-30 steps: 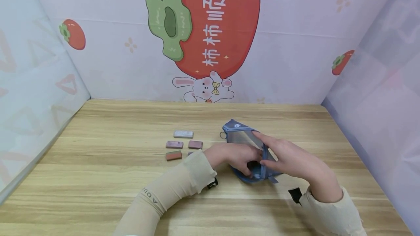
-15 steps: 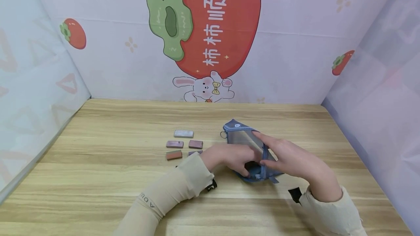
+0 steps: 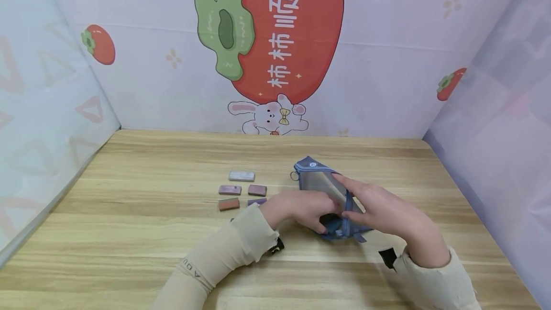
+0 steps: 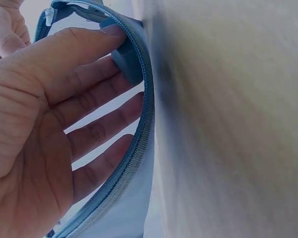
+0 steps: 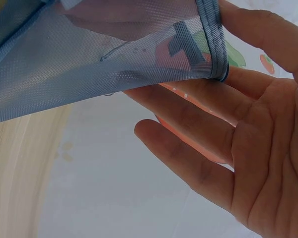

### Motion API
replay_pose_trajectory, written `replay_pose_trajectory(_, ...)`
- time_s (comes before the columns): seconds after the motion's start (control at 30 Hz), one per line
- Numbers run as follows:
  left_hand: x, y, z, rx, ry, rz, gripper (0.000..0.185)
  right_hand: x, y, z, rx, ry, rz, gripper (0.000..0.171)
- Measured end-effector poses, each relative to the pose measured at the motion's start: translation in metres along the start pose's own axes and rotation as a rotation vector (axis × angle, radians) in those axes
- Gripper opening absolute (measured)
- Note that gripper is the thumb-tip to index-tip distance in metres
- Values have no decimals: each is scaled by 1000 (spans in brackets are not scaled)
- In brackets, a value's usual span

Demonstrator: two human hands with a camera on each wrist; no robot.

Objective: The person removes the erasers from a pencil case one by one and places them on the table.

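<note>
A blue mesh zipper pouch (image 3: pixel 318 182) lies on the table with its zip undone. My left hand (image 3: pixel 303 207) reaches through the opening; in the left wrist view its thumb and forefinger pinch a small blue block (image 4: pixel 129 62), the other fingers spread against the mesh. My right hand (image 3: pixel 383 209) grips the zipped rim of the pouch between thumb and fingers, and in the right wrist view its lower fingers extend under the mesh. The fingertips inside the pouch are hidden in the head view.
Left of the pouch lie small blocks: pale grey (image 3: pixel 242 176), mauve (image 3: pixel 230 190), dull pink (image 3: pixel 257 190), orange-brown (image 3: pixel 228 204) and purple (image 3: pixel 257 201), the last partly behind the left wrist. A printed wall (image 3: pixel 379 85) rises behind the wooden table (image 3: pixel 150 233).
My left hand has drawn slightly left, its fingers still in the pouch. More of the purple block shows beside the wrist. The right hand keeps its hold on the rim.
</note>
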State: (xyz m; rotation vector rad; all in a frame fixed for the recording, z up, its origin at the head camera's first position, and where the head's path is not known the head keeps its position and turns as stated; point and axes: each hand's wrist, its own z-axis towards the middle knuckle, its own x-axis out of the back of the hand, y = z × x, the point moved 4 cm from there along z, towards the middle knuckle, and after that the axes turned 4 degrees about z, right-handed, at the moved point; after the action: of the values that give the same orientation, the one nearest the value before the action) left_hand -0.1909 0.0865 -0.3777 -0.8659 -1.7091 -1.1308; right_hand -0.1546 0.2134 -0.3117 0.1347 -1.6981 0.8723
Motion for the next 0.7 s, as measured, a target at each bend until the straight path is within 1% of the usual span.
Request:
replay_pose_trajectory(0.17,2,1,-3,11,19,8,49,0,0,0,3,8,-3,75)
replay_pose_trajectory(0.37,8,3,-9,22,44,-6,47,1,0,-1,0,2,8,75)
replay_pose_trajectory(0.47,10,3,-11,23,52,14,46,2,0,-1,-8,-4,13,76)
replay_pose_trajectory(0.6,12,4,-13,23,44,53,46,2,0,-1,-11,-7,20,76)
replay_pose_trajectory(0.7,13,5,-16,25,42,60,47,2,1,-1,-14,-11,20,76)
